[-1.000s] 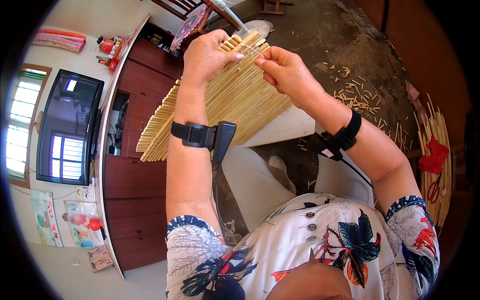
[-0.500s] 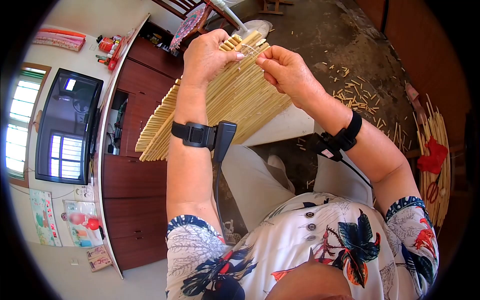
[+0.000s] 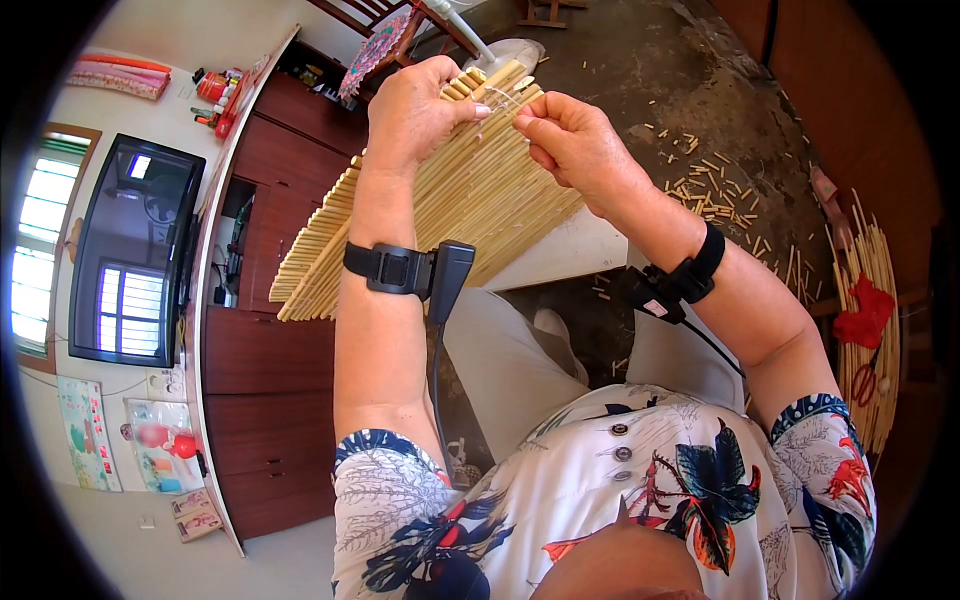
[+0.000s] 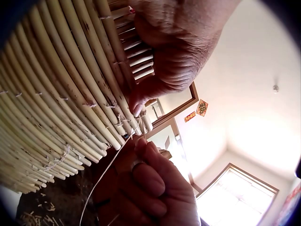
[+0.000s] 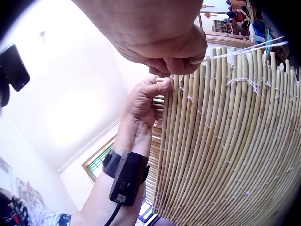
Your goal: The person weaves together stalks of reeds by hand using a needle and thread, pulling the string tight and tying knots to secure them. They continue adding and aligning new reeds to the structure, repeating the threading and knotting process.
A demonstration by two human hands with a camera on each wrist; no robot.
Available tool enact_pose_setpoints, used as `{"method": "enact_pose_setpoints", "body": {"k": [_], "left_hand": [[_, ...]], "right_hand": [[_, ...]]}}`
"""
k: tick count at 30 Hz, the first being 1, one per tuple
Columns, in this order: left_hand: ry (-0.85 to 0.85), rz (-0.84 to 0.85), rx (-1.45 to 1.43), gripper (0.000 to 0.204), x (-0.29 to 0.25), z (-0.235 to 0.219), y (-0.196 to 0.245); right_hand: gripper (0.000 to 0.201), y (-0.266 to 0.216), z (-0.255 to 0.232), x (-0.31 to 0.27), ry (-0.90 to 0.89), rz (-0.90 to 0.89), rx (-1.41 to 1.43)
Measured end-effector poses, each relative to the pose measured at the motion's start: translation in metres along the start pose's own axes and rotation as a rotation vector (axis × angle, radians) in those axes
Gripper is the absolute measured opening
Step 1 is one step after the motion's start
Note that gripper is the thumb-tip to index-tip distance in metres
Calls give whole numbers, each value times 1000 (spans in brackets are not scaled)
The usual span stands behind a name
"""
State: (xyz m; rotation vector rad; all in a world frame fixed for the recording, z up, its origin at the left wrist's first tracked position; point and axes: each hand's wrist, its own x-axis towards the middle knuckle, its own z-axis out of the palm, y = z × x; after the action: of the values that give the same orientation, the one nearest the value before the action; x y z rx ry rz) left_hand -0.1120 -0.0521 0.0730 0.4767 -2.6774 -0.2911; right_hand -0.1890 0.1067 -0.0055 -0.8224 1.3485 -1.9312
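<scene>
A dark television (image 3: 135, 250) is flanked by a bright window (image 3: 38, 240) and reddish-brown cabinets (image 3: 270, 350). The grey floor (image 3: 610, 75) is stained.

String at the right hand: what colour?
White; the string shows best in the right wrist view, beside the right hand.

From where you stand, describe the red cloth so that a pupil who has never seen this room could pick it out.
Start from the floor, strewn with short cut pieces. At the right of the head view is a bundle of long pale sticks. The red cloth is against it, a crumpled solid patch, unlike the looped scissor handles just below it in the picture.
</scene>
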Motion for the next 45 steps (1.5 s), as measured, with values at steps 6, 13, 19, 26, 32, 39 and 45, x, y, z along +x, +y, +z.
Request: {"method": "enact_pose_setpoints", "body": {"k": [6,13,19,26,32,39,45], "left_hand": [[1,-7,17,35,-1,-1,2],[18,-17,33,24,-3,0,8],[1,-6,30,32,-1,0,4],[21,29,21,24,-5,2,9],[51,43,46,26,-14,2,18],[168,121,191,26,-48,13,42],[302,146,242,22,-106,28,69]], "right_hand": [[13,1,-1,0,-10,-5,6],[13,0,0,-1,-7,-11,-6],[14,-2,1,-2,4,0,-3],[15,-4,4,-5,14,18,32],[14,-17,6,-17,59,111,73],[12,-19,-9,-47,19,214,221],[12,0,-25,-87,-82,333,224]]}}
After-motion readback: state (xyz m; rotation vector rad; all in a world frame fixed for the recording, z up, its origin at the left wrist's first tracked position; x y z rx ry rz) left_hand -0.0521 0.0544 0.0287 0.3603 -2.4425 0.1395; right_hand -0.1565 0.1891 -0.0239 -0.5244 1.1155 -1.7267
